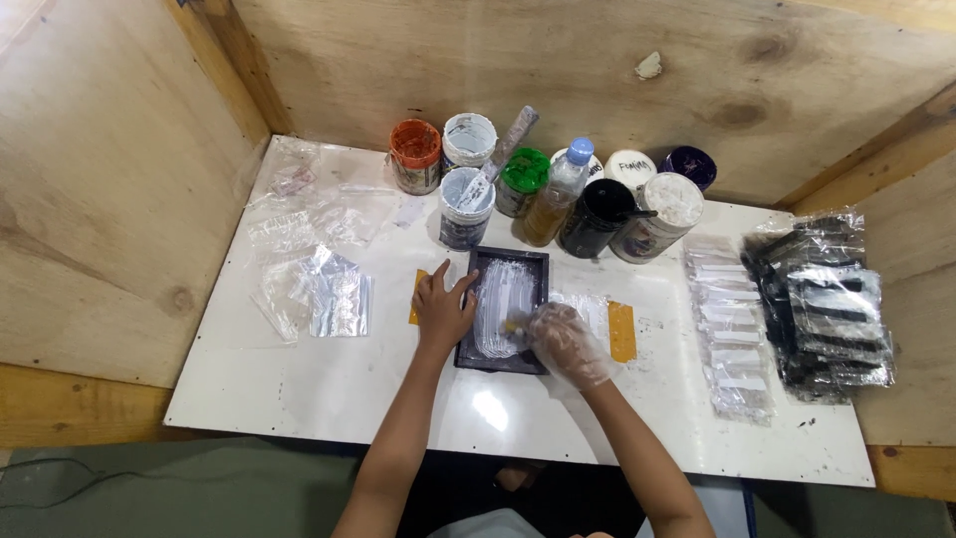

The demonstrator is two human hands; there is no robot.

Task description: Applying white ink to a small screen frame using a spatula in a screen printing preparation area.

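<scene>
- The white desk (299, 399) sits boxed in by plywood walls.
- A stack of black-and-clear packets (827, 304) lies at the right edge, with a row of clear packets (732, 334) beside it.
- Loose clear bags (314, 284) lie at left.
- Paint jars (468, 204) and a bottle (558, 194) cluster at the back.
- The dark frame (503, 307), smeared white, lies at centre.
- The left hand (441, 309) presses flat, fingers spread, on the frame's left edge.
- The gloved right hand (566, 344) is closed around a small tool (515, 325) on the frame.
</scene>
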